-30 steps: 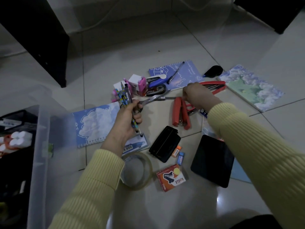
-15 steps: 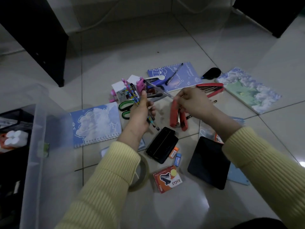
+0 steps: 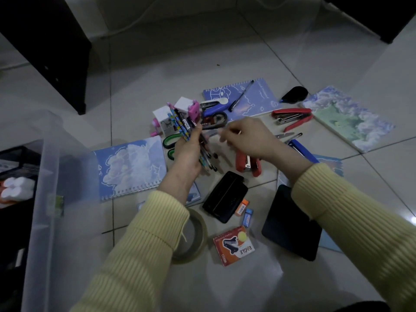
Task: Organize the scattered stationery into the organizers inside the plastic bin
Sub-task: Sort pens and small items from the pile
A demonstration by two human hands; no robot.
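My left hand (image 3: 186,152) grips a bundle of patterned pens and pencils (image 3: 181,123), held upright above the floor. My right hand (image 3: 247,140) is close beside it, fingers curled and pinching a thin pen (image 3: 211,134) against the bundle; motion blur hides the fingertips. The clear plastic bin (image 3: 45,199) stands at the left edge with a black mesh organizer (image 3: 20,154) inside. Green-handled scissors (image 3: 168,141) lie on the floor behind my left hand.
Scattered on the tiles are a red stapler (image 3: 247,164), a second red stapler (image 3: 292,117), a blue stapler (image 3: 213,104), pink sharpeners (image 3: 191,106), cloud notebooks (image 3: 130,167), a tape roll (image 3: 195,239), a black hole punch (image 3: 225,197), a staple remover box (image 3: 234,245) and small erasers (image 3: 242,207).
My right hand left the red staplers and came left with a thin pen to the bundle. My left hand lifted the bundle slightly; the scissors now lie on the floor.
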